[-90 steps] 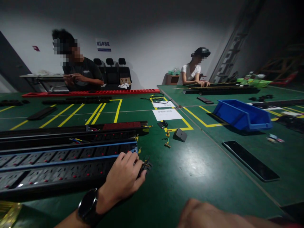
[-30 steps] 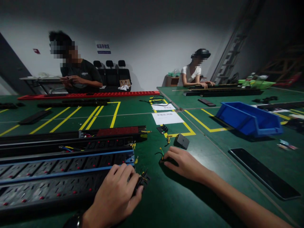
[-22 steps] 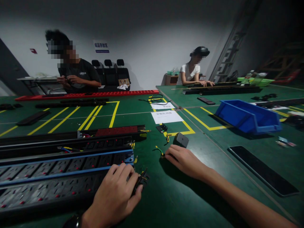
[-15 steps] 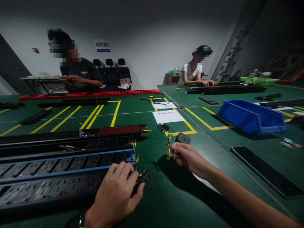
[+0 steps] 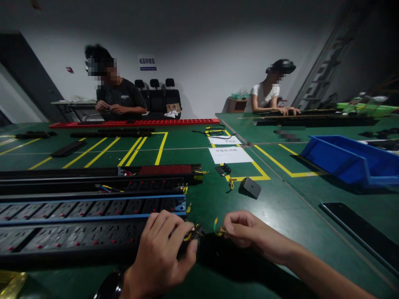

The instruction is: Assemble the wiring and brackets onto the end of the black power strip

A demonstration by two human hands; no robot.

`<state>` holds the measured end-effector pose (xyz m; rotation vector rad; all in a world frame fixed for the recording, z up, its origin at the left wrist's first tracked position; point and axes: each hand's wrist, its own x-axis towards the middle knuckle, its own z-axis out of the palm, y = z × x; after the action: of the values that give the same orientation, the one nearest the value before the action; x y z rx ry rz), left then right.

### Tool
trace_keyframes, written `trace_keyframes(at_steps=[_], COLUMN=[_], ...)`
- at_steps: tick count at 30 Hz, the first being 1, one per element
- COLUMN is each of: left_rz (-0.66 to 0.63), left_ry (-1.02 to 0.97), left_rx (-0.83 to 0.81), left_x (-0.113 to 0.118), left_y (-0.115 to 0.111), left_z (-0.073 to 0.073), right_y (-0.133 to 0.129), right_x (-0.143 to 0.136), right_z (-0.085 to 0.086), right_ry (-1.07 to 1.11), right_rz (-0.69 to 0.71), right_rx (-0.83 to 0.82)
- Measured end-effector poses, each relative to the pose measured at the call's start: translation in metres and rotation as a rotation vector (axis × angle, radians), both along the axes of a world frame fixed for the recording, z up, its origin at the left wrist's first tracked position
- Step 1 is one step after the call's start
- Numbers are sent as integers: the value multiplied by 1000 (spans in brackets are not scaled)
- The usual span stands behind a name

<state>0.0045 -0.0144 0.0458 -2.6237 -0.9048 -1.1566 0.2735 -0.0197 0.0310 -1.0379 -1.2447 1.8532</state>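
Observation:
My left hand (image 5: 165,249) has its fingers around a small black part with wires (image 5: 195,232), at the right end of the nearest black socket strip (image 5: 93,237). My right hand (image 5: 246,228) pinches a small brassy piece with a yellow-green wire (image 5: 216,226), a short way right of the left hand. Behind the near strip lies a blue-edged socket strip (image 5: 102,209). Farther back are black channels with a dark red module section (image 5: 165,169). Beyond my right hand a black block (image 5: 249,187) and a small yellow wired piece (image 5: 231,184) lie on the table.
On the right are a blue bin (image 5: 346,162) and a dark flat phone-like object (image 5: 361,232). White paper (image 5: 230,155) lies mid-table. A long red rail (image 5: 174,122) crosses the far side. Two people (image 5: 120,99) work across the table.
My right hand has come nearer with the wired piece, toward my left hand. A small yellow wired piece now shows by the black block. The view has shifted left.

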Motion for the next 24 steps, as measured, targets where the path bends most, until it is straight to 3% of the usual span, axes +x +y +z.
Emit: trace_keyframes(at_steps=[4,7,10,12,15,19,24], left_rz=[-99,-109,-107,-104,-108,-123,-122], left_ry=[-2,-11,-15,-9,-6,-9,-4], left_rx=[24,37,26,19,29,44,39], left_x=[4,5,3,2,1,2,1], left_y=[-9,-10,-6,-4,-2,-3,-3], left_z=[-1,-5,-6,-5,-4,-3,-2], right_y=[-4,-2,1,1,-2,-1,1], right_x=[-4,-5,-3,-1,4,7,4], right_z=[-1,0,4,7,11,13,12], right_ry=[-49,-140,-300,-357,-257,-168,-272], right_rz=[66,-42,-218,-193,-67,-274,-193], right_rx=[-35,-4,136,225,208,208,248])
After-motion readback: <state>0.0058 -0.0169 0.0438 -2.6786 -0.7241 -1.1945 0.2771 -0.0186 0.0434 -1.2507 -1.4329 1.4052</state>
